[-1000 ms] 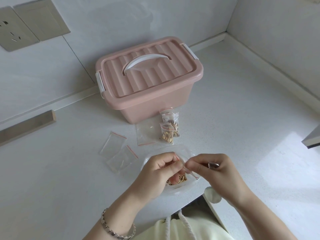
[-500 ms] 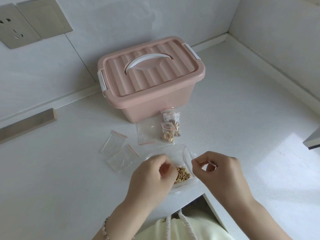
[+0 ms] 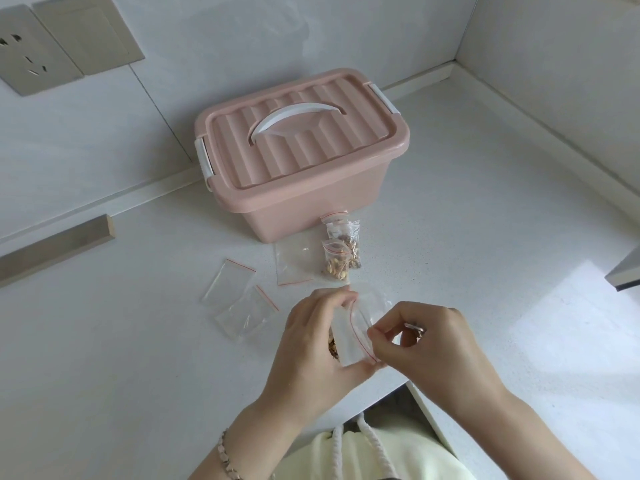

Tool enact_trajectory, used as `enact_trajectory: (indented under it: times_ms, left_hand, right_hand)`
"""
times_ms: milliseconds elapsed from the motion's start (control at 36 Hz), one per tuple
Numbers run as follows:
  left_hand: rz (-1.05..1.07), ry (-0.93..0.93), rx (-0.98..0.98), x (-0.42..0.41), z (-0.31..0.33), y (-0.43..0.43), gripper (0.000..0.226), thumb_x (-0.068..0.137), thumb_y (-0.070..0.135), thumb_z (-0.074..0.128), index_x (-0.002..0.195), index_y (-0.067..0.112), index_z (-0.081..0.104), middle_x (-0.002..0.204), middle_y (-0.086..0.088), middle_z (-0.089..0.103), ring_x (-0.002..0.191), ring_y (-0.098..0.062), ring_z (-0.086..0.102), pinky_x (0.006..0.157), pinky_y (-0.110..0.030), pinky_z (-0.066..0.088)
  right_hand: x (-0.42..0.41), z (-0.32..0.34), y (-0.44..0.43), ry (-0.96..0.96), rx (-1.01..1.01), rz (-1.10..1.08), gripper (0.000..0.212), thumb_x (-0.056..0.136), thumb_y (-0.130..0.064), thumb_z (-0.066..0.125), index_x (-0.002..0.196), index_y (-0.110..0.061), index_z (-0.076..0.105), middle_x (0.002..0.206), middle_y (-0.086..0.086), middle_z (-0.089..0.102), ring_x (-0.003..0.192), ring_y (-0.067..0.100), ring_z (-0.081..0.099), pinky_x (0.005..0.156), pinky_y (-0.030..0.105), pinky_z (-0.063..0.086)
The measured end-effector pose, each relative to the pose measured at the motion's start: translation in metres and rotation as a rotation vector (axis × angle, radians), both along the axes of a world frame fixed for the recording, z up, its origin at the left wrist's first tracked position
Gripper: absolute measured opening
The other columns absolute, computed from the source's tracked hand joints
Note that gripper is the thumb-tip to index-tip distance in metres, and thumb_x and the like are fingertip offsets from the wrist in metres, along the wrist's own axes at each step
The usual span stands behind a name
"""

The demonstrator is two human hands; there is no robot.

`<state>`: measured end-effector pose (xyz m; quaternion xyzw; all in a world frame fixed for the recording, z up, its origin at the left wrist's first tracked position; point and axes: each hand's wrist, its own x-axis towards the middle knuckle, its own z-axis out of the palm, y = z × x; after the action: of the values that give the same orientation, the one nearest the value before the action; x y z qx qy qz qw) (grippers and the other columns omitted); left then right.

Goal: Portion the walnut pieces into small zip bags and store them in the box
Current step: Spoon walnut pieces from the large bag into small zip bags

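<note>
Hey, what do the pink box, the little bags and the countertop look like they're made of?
The pink box looks like moulded plastic, matte with a faint sheen, its lid ribbed and its handle and clips white. The little bags look like thin clear plastic film: glossy, crinkled, see-through, with a red line at the mouth. The countertop looks like white speckled stone or a composite; I cannot tell which.

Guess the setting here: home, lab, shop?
Probably a home, likely a kitchen counter: a white speckled countertop tucked into a wall corner, a wall socket above it, and a pink storage box with small zip bags laid out.
</note>
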<state>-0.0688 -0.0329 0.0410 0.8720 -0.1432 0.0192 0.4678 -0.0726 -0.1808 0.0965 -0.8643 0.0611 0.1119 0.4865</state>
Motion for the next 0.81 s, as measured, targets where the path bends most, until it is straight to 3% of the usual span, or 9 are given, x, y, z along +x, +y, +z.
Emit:
enact_trajectory:
  times_ms: [139, 250, 389, 528, 611, 722, 806]
  left_hand:
    - [-0.019, 0.059, -0.071, -0.006, 0.000, 0.003, 0.057, 0.061, 0.051, 0.072, 0.109, 0.036, 0.045, 0.110, 0.015, 0.059, 0.107, 0.001, 0.053, 0.090, -0.006, 0.035]
    - [0.028, -0.047, -0.082, -0.008, -0.002, 0.002, 0.052, 0.064, 0.050, 0.072, 0.104, 0.028, 0.049, 0.093, 0.018, 0.060, 0.094, 0.007, 0.054, 0.088, -0.004, 0.036]
    - [0.099, -0.134, -0.038, -0.009, -0.007, 0.005, 0.048, 0.066, 0.049, 0.069, 0.104, 0.027, 0.049, 0.098, 0.014, 0.056, 0.091, 0.006, 0.053, 0.086, -0.006, 0.039]
    - [0.143, 0.010, 0.074, -0.008, -0.012, 0.008, 0.046, 0.062, 0.059, 0.062, 0.101, 0.035, 0.050, 0.088, 0.031, 0.052, 0.094, 0.019, 0.045, 0.082, -0.006, 0.037]
    - [0.130, 0.145, 0.113, -0.006, -0.017, 0.010, 0.052, 0.059, 0.062, 0.062, 0.100, 0.030, 0.055, 0.090, 0.032, 0.052, 0.095, 0.019, 0.044, 0.083, -0.013, 0.038]
    - [0.146, 0.312, 0.086, -0.005, -0.022, 0.014, 0.044, 0.065, 0.038, 0.080, 0.099, 0.034, 0.052, 0.096, 0.027, 0.054, 0.098, 0.009, 0.049, 0.083, -0.004, 0.034]
    - [0.174, 0.344, 0.102, -0.005, -0.027, 0.023, 0.043, 0.067, 0.035, 0.079, 0.101, 0.035, 0.053, 0.096, 0.030, 0.053, 0.095, 0.018, 0.045, 0.077, 0.004, 0.030]
  right_hand:
    - [-0.001, -0.002, 0.003, -0.013, -0.059, 0.032, 0.016, 0.076, -0.013, 0.068, 0.060, -0.019, 0.065, 0.058, -0.008, 0.063, 0.048, -0.004, 0.051, 0.048, 0.009, 0.036]
    - [0.002, -0.002, 0.003, -0.024, -0.068, 0.026, 0.017, 0.076, -0.012, 0.068, 0.061, -0.018, 0.064, 0.058, -0.008, 0.063, 0.048, -0.005, 0.051, 0.046, 0.007, 0.034]
    - [0.003, -0.005, 0.004, -0.039, -0.089, 0.024, 0.013, 0.077, -0.015, 0.068, 0.064, -0.019, 0.067, 0.060, -0.010, 0.063, 0.049, -0.005, 0.050, 0.049, 0.007, 0.035]
    - [0.003, -0.010, 0.002, -0.064, -0.059, -0.006, 0.011, 0.077, -0.027, 0.070, 0.074, -0.033, 0.061, 0.057, -0.010, 0.055, 0.050, 0.002, 0.048, 0.052, 0.013, 0.037]
    - [0.003, -0.012, -0.003, -0.125, -0.058, -0.043, 0.008, 0.077, -0.033, 0.068, 0.074, -0.027, 0.063, 0.057, -0.007, 0.053, 0.052, 0.005, 0.046, 0.052, 0.014, 0.036]
    - [0.004, -0.012, -0.016, -0.291, -0.122, -0.060, 0.054, 0.092, -0.044, 0.045, 0.053, -0.009, 0.056, 0.063, -0.002, 0.054, 0.058, 0.000, 0.051, 0.053, 0.008, 0.033]
    - [0.003, -0.003, -0.034, -0.323, -0.106, -0.119, 0.057, 0.089, -0.050, 0.029, 0.049, -0.015, 0.051, 0.070, -0.005, 0.054, 0.066, 0.007, 0.053, 0.058, 0.008, 0.034]
